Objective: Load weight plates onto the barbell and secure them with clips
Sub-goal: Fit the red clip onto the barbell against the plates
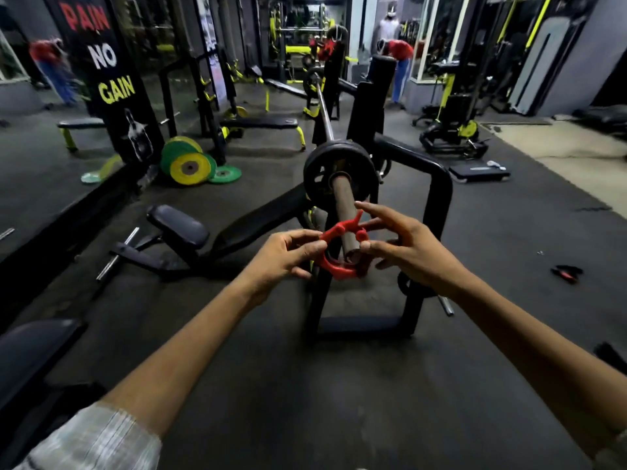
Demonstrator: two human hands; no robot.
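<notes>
The barbell (325, 113) rests on a black bench rack and its rusty sleeve (343, 201) points toward me. One black weight plate (317, 171) sits on that sleeve against the collar. A red plastic clip (336, 266) hangs open around the very end of the sleeve. My left hand (285, 259) pinches the clip's left side. My right hand (407, 249) grips its right side and lever with thumb and fingers, the index finger stretched out over the sleeve. Another plate is on the bar's far end (311, 81).
Yellow and green plates (188, 161) lie and lean on the floor at the left by a "PAIN NO GAIN" banner. The black rack frame (437, 198) stands right of the sleeve, the bench seat (178, 225) to the left. Another clip (566, 273) lies on the floor, right.
</notes>
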